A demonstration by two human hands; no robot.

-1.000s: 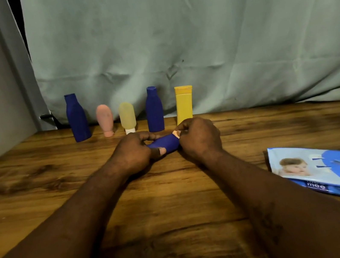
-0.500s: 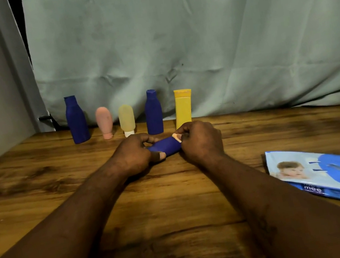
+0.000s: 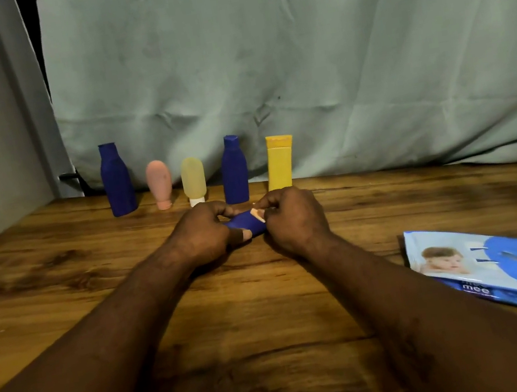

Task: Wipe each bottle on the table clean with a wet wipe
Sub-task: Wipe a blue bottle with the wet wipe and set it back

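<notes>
Table (image 3: 62,297): wooden; the held blue bottle (image 3: 244,223) is found over its middle.
Wipes pack (image 3: 509,270): laid flat well right of that bottle, nearer the camera.
Row of bottles (image 3: 234,172): five, stood just behind it.
Left hand (image 3: 202,236): wrapped round its left end.
Right hand (image 3: 295,220): curled at its right end.
Pale scrap (image 3: 257,213): pinched there by the right fingers; honestly can't be told if it's a wipe.

The left grip (image 3: 202,236) holds a blue bottle (image 3: 245,224) sideways over the worktop (image 3: 62,297); the right grip (image 3: 295,218) pinches a pale scrap (image 3: 257,214) against its right end. Behind stand five bottles (image 3: 234,170); a wipes pack (image 3: 509,270) lies right.
</notes>
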